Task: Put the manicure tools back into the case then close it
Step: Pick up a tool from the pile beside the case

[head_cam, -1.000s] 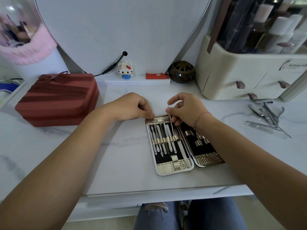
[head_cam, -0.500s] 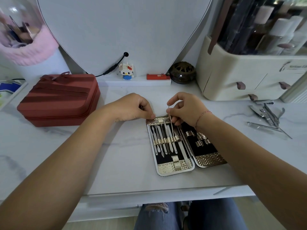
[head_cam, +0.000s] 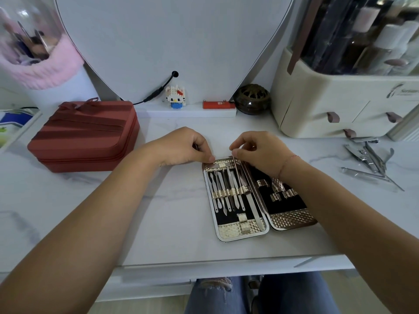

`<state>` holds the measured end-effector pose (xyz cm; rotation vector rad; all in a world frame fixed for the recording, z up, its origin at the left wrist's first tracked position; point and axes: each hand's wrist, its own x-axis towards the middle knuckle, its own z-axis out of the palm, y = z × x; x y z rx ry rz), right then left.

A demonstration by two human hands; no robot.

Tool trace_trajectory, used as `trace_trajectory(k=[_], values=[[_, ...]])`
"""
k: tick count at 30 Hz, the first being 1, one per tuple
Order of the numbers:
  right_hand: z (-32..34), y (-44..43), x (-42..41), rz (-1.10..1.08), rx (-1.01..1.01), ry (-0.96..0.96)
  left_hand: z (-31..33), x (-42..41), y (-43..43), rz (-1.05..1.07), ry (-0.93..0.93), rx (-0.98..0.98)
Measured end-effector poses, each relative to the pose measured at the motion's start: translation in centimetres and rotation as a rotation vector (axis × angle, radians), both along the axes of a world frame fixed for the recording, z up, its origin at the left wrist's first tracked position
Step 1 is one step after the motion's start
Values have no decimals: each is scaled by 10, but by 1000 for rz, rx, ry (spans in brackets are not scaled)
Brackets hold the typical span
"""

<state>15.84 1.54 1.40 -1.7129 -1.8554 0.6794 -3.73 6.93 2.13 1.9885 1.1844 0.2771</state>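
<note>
Our right hand [head_cam: 260, 152] has its fingers [head_cam: 237, 152] clamped on the top end of a thin metal tool [head_cam: 237, 175]. From the fingertips the tool slants down toward us into the left half of the open manicure case [head_cam: 240, 234]. Our left hand [head_cam: 181, 146], just beside the right, has its fingers [head_cam: 209, 158] curled, thumb and forefinger pinching the case's far left corner against the counter [head_cam: 158, 211].

The job now, as we judge it, is seating this tool under the elastic band [head_cam: 229, 192], below the right fingertips. We should:

- lower the tool nearly flat, so its tip slides under a free loop and doesn't snag
- push along the tool's length, not sideways, because its neighbours lie close
- hold the corner down so the case doesn't skate toward us

The nail clippers and other loose tools [head_cam: 367, 159] lie well right of our right hand. The case's right half, under that wrist, has empty loops.
</note>
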Motion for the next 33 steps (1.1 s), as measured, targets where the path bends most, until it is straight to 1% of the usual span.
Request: trace_trajectory(k=[9,13,15,18,24,33], values=[[12,-6,18,238,-72,-95,-3,0,2,13,7,17],[9,-9,21,308,-9,-289,-2,0,2,10,8,13],[9,-12,21,331,23,-343,-3,0,2,5,8,15],[8,-15,23,359,32,-336,-3,0,2,5,-3,10],[3,-17,25,347,56,-257,-1,0,-1,-2,-17,-13],[-2,-18,19,337,64,-313,1,0,-2,-8,-20,-12]])
